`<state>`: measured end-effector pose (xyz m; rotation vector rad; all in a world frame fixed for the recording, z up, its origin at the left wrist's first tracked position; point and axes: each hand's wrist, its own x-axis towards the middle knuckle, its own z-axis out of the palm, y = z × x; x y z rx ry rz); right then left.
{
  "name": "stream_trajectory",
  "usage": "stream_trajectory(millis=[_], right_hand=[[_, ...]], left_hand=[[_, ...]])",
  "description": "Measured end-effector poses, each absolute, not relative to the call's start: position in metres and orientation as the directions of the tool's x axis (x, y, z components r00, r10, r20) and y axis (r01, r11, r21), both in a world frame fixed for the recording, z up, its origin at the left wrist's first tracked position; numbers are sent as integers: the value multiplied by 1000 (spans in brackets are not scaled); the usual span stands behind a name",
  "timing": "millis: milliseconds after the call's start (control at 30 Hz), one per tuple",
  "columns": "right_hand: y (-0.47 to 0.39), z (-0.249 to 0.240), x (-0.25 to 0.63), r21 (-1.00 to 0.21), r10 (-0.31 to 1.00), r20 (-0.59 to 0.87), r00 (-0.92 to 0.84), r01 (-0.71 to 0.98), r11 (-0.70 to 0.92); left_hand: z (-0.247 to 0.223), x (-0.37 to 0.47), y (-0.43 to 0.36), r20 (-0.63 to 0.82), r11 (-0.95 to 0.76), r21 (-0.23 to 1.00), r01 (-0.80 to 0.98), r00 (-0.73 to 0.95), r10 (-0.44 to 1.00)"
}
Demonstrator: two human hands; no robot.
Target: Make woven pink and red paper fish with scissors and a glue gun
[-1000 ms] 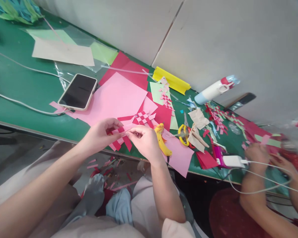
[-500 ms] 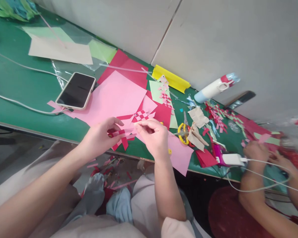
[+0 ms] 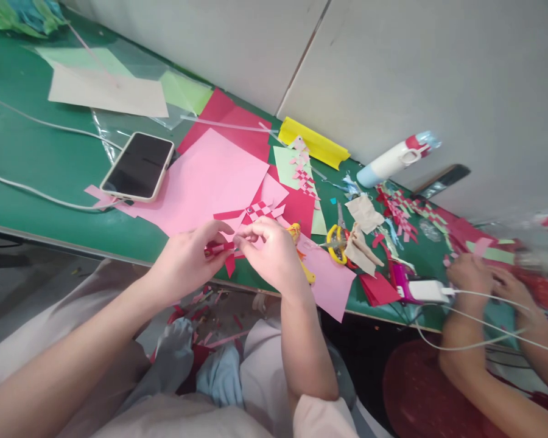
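Note:
My left hand (image 3: 185,258) is closed on a small piece of folded red and pink paper strips (image 3: 229,264), near the table's front edge. Fingertips of my right hand (image 3: 271,252) pinch at the right end of the same piece, close to my left fingertips. Just beyond my hands lies a woven red and pink paper piece (image 3: 260,211) with a round eye-like dot. Under and behind it are a large pink sheet (image 3: 210,176) and red sheets (image 3: 237,121). Beside my right hand is a yellow-handled tool (image 3: 309,275), partly hidden.
A phone (image 3: 139,166) lies at left. Yellow-handled scissors (image 3: 335,243), a white bottle (image 3: 393,163), a yellow folded piece (image 3: 314,143) and a white charger (image 3: 425,291) with cables are to the right. A person's hands (image 3: 472,277) work at far right.
My right hand has moved slightly left and down, closer to my left hand. The strips between my hands are now mostly covered, and more of the yellow-handled tool shows.

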<state>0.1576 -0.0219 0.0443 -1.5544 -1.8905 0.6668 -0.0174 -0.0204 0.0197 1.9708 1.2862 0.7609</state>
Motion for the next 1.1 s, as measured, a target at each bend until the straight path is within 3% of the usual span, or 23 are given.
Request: stream_trajectory(millis=[167, 267, 400, 600, 800, 1100], right_hand=[[-19, 42, 167, -738, 965, 260, -30, 639, 218], [-19, 46, 179, -799, 962, 265, 67, 574, 180], [-28, 58, 187, -847, 987, 161, -9, 511, 142], [-50, 65, 176, -733, 934, -111, -339, 662, 153], [-63, 55, 170, -724, 800, -266, -538, 660, 202], [-55, 48, 193, -805, 898, -298, -325, 591, -53]], left_hand=[[18, -19, -19, 74, -236, 824, 514, 317, 946], [16, -20, -17, 6, -138, 873, 467, 273, 962], [12, -23, -7, -57, -20, 948, 317, 232, 971], [10, -27, 7, -237, 249, 966, -74, 139, 962], [10, -29, 9, -260, 271, 952, -141, 92, 961], [8, -29, 9, -220, 235, 968, -87, 150, 964]])
